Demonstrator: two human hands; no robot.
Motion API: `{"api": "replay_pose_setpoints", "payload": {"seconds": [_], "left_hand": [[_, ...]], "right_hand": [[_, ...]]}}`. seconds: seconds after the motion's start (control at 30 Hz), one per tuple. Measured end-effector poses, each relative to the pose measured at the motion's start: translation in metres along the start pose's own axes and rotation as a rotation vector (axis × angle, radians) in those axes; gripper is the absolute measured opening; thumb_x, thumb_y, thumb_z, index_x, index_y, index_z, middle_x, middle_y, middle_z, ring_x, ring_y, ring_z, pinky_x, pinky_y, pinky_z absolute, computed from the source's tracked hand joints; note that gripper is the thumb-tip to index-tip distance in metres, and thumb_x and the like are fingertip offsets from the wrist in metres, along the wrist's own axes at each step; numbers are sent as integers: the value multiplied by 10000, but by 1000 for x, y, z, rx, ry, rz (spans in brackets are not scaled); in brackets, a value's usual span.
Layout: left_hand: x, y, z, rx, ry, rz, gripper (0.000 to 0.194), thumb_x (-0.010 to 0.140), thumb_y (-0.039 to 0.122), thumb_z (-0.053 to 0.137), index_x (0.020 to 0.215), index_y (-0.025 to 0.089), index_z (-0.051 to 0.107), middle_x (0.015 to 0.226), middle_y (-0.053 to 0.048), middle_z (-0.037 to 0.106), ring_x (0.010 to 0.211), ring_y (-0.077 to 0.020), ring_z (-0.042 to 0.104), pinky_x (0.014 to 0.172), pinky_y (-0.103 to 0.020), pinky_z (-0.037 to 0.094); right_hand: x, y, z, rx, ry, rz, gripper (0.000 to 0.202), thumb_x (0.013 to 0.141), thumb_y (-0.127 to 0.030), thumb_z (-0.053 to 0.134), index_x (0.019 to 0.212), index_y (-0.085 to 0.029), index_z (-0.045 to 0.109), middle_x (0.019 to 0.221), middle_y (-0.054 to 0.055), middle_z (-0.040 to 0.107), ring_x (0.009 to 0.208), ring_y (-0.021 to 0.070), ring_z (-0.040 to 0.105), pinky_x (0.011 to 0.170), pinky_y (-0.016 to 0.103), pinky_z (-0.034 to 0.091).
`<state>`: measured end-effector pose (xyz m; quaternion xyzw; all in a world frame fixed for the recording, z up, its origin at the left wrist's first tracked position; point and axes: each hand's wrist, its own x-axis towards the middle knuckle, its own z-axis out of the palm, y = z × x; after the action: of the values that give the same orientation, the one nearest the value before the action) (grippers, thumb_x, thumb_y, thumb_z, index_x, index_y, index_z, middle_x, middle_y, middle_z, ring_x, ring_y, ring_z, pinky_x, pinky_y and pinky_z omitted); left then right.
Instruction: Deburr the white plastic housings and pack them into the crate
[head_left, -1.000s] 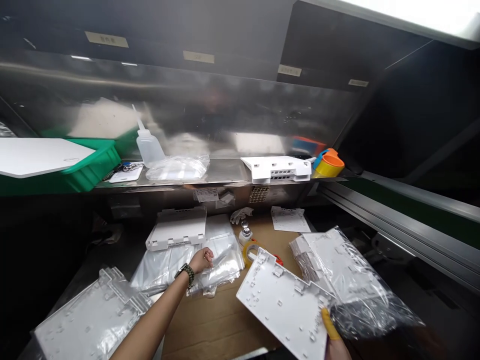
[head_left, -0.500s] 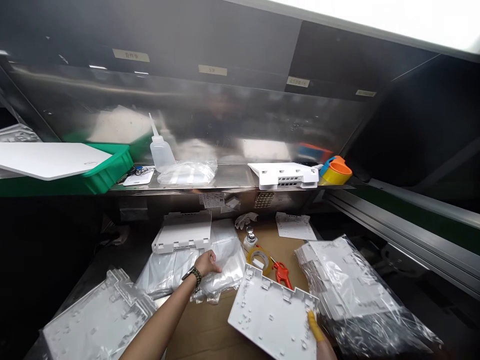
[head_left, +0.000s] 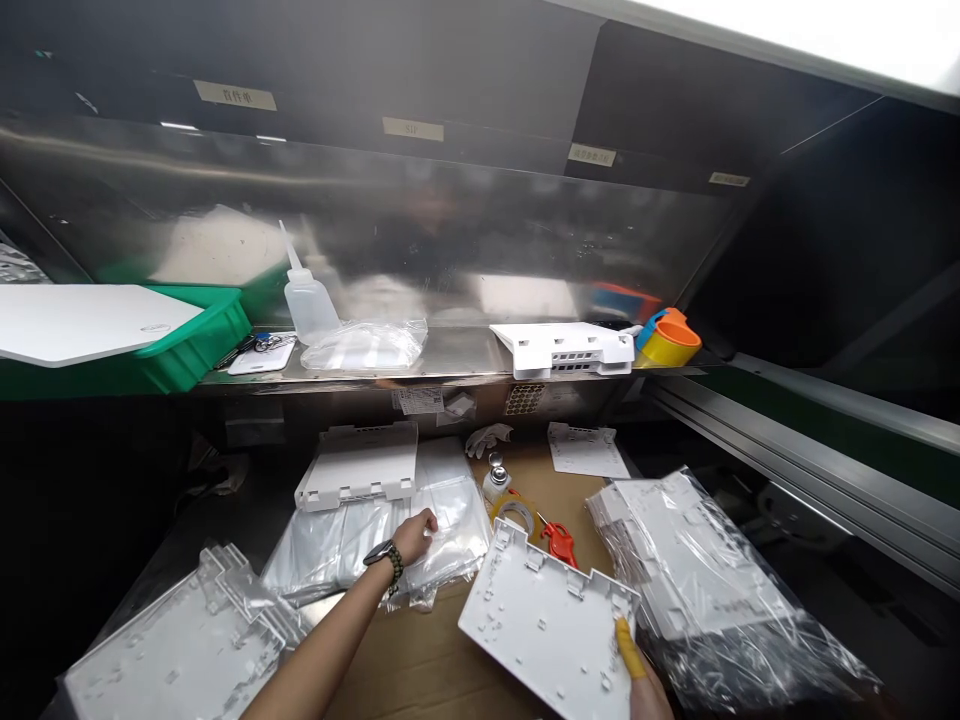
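Observation:
My right hand (head_left: 642, 672), with yellow covering on a finger or thumb, grips the right edge of a white plastic housing panel (head_left: 551, 620). The panel is tilted, its inner side with small clips and posts facing up. My left hand (head_left: 415, 537), with a watch and a braided band at the wrist, rests over a stack of clear plastic bags (head_left: 457, 490). Its fingers are curled together, and whatever they pinch is hidden. Behind that hand, a white housing (head_left: 360, 465) lies on the bags.
Bagged white panels lie left (head_left: 172, 640) and right (head_left: 697, 560). Past the held panel are a tape roll (head_left: 517, 515), red-handled tool (head_left: 559, 543), small pump bottle (head_left: 496, 478) and glove (head_left: 487, 440). The shelf bears a green bin (head_left: 202, 345), squeeze bottle (head_left: 309, 305) and white housing (head_left: 574, 350).
My left hand has shifted slightly left and down over the bags, its fingers still curled. The held panel has barely moved. The whole view has shifted a little.

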<state>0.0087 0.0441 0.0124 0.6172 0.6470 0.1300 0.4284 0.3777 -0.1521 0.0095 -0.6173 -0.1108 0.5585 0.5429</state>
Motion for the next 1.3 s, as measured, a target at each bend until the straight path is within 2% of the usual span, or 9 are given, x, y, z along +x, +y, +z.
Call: {"api": "replay_pose_setpoints", "payload": {"seconds": [0.13,0.3,0.4,0.53,0.67,0.9,1.1,1.2,1.3], "left_hand": [[-1,0,6,39,39,93,300,947,370,663,1171,171,649,1138,-62,696,987,-229,686,875,-444,585],[3,-3,12,65,46,127,288,952,364,660,1162,168,651,1121,-66,703,964,-212,690,866,-439,591],[6,-7,14,93,54,87,283,949,364,667,1149,164,655,1101,-62,706,932,-202,693,837,-422,599],[7,-11,16,130,66,43,291,947,370,670,1152,164,654,1088,-59,705,907,-195,692,816,-411,603],[4,-8,19,172,71,58,289,945,372,671,1145,164,656,1095,-61,702,920,-199,689,820,-414,601],[-7,10,1,288,106,232,281,948,348,664,1173,180,660,1272,-91,660,1083,-238,660,923,-467,575],[-6,41,-37,422,218,296,418,960,337,636,1363,246,577,1569,-114,447,1385,-338,466,1134,-626,399],[-4,58,-43,434,133,348,547,957,315,644,1475,278,472,1570,-124,441,1302,-328,547,1057,-593,493],[-3,73,-39,401,2,413,531,944,298,670,1448,282,505,1525,-123,500,1117,-259,656,924,-486,591]], "right_hand": [[-6,5,34,-2,-69,-101,1003,606,-755,786,1413,-185,613,1167,113,789,1207,406,674,995,496,584],[-26,18,99,-51,-194,-336,749,734,-710,757,1326,-265,648,1357,77,703,1382,334,540,1120,389,476],[-37,19,116,-135,-229,-456,707,814,-727,672,1352,-273,610,1392,87,673,1446,318,461,1198,400,366],[-39,16,109,-170,-182,-501,686,889,-724,572,1397,-263,575,1322,101,707,1444,303,455,1213,402,325],[-31,24,107,-225,-232,-555,603,872,-686,628,1294,-258,679,1227,111,754,1376,321,544,1178,393,384],[-5,55,107,-542,-358,-947,473,1018,-475,459,1368,-210,636,1166,130,781,1239,288,680,1015,386,564],[0,52,99,-508,-182,-875,549,1019,-562,432,1397,-194,583,1267,156,741,1169,303,719,892,359,621],[-12,38,95,-473,-83,-846,529,1012,-607,418,1347,-250,616,1235,111,751,1186,312,701,912,370,615],[-26,25,89,-492,-72,-869,418,1002,-545,523,1295,-270,639,1269,83,705,1166,285,680,938,413,596]]}}
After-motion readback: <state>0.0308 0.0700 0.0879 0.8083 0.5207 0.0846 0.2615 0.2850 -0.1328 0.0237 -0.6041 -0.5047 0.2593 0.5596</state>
